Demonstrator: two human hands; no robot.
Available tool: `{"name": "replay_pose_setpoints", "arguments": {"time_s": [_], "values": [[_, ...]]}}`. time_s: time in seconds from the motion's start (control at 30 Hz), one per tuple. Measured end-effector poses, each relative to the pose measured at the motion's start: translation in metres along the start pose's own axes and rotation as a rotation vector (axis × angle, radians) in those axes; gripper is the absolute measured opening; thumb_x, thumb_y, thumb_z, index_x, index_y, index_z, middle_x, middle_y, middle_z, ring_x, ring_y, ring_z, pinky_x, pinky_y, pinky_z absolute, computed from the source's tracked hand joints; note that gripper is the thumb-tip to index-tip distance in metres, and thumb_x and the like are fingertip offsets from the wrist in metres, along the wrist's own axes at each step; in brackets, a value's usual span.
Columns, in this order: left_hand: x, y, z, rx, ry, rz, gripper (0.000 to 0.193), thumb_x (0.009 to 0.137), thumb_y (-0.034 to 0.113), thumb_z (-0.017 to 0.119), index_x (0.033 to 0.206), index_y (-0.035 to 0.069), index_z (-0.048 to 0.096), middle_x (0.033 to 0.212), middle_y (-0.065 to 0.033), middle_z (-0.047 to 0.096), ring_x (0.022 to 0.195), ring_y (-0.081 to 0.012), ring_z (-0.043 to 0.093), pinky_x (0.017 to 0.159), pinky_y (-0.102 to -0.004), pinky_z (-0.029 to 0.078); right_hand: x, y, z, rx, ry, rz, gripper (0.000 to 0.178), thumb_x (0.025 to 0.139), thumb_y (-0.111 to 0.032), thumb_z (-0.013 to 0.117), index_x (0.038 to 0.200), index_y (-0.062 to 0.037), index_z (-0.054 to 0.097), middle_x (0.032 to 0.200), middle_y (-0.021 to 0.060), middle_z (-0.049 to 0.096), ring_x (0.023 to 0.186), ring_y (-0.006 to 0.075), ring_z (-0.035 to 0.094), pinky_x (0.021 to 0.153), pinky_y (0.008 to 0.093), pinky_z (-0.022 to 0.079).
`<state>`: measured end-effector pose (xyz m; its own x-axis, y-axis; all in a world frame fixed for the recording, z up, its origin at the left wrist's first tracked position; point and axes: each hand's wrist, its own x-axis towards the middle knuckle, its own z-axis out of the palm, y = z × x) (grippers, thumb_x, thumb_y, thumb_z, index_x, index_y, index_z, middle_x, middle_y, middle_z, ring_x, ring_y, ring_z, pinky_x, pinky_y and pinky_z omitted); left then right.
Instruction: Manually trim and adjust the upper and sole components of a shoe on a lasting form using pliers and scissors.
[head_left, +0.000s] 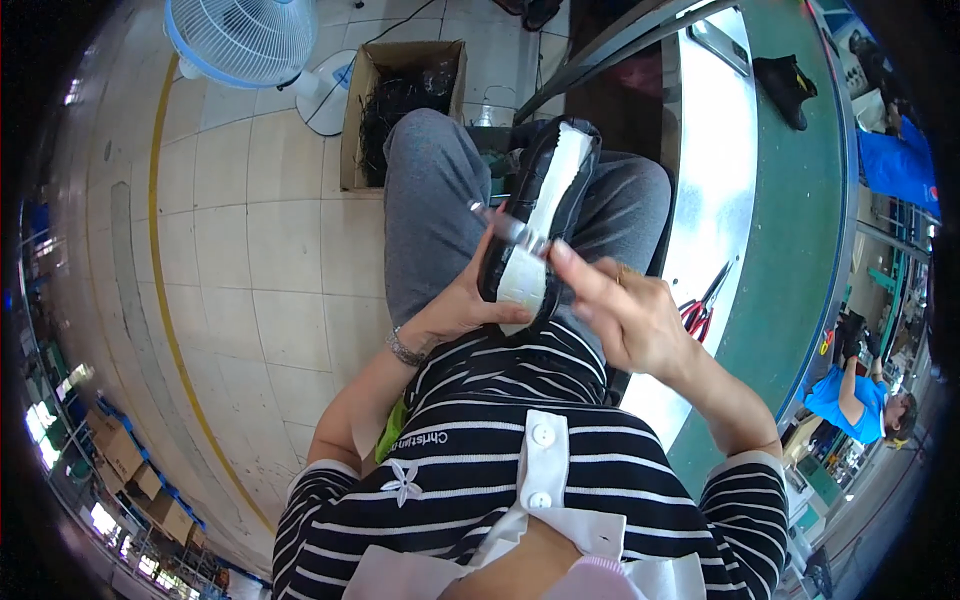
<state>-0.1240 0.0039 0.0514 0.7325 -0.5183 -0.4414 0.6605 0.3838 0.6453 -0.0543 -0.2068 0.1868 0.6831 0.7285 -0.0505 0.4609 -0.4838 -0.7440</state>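
A black shoe (560, 185) lies sole side up over my lap, its long pale bottom facing me and its black edge gathered around it. My left hand (465, 300) is wrapped round the near end from the left, thumb pressed on the pale bottom. Above the shoe, my right hand (630, 310) is closed, index finger and thumb forward, on a slim metal tool (510, 228). That tool crosses the shoe's middle and is smeared by motion, so its exact kind does not show.
A cardboard box (352, 150) holding black scraps stands beyond my knees, beside a blue-and-white fan (245, 40). On my right, red-handled cutters (703, 308) lie on the metal bench (710, 180). A black boot (785, 88) is on the green surface (780, 200). A co-worker in blue (850, 400) is farther right.
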Motion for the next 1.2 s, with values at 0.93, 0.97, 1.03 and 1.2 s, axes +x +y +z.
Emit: {"name": "replay_pose_setpoints", "arguments": {"time_s": [0.93,0.97,1.03,1.2], "values": [[0.058,0.057,0.016,0.374,-0.132,0.388,0.127,0.064,0.017,0.088,0.155,0.015,0.0,0.157,-0.0095,0.019,0.144,-0.0213,0.017,0.117,-0.0355,0.015,-0.048,0.036,-0.037,1.096,0.425,0.318,0.056,0.096,-0.047,0.048,0.13,-0.0027,0.048,0.088,0.0135,0.066,0.077,0.0181,0.065,0.074,0.0307,0.052],[0.062,0.053,0.013,0.419,-0.16,0.382,0.14,0.058,0.015,0.091,0.154,0.015,-0.01,0.16,-0.0098,0.007,0.147,-0.0208,0.01,0.118,-0.0355,0.01,-0.055,0.039,-0.035,1.11,0.367,0.351,0.043,0.09,-0.031,0.058,0.123,-0.0051,0.05,0.09,0.0145,0.067,0.078,0.0189,0.066,0.075,0.031,0.052],[0.068,0.03,-0.001,0.431,-0.202,0.38,0.143,0.055,0.015,0.092,0.154,0.016,-0.012,0.161,-0.0097,0.004,0.147,-0.0208,0.008,0.118,-0.0358,0.009,-0.062,0.04,-0.023,1.219,0.271,0.538,0.047,0.068,0.005,0.073,0.107,-0.0106,0.052,0.097,0.0167,0.068,0.079,0.0207,0.068,0.076,0.0315,0.053],[0.064,0.028,-0.009,0.568,-0.294,0.409,0.156,0.045,0.034,0.096,0.152,0.02,-0.018,0.161,-0.0127,0.004,0.148,-0.0253,0.009,0.119,-0.0406,0.016,-0.076,0.045,0.013,1.052,0.087,0.682,0.026,0.092,-0.03,0.065,0.105,-0.0073,0.063,0.072,0.0034,0.065,0.059,0.0127,0.064,0.053,0.0226,0.048]]}}
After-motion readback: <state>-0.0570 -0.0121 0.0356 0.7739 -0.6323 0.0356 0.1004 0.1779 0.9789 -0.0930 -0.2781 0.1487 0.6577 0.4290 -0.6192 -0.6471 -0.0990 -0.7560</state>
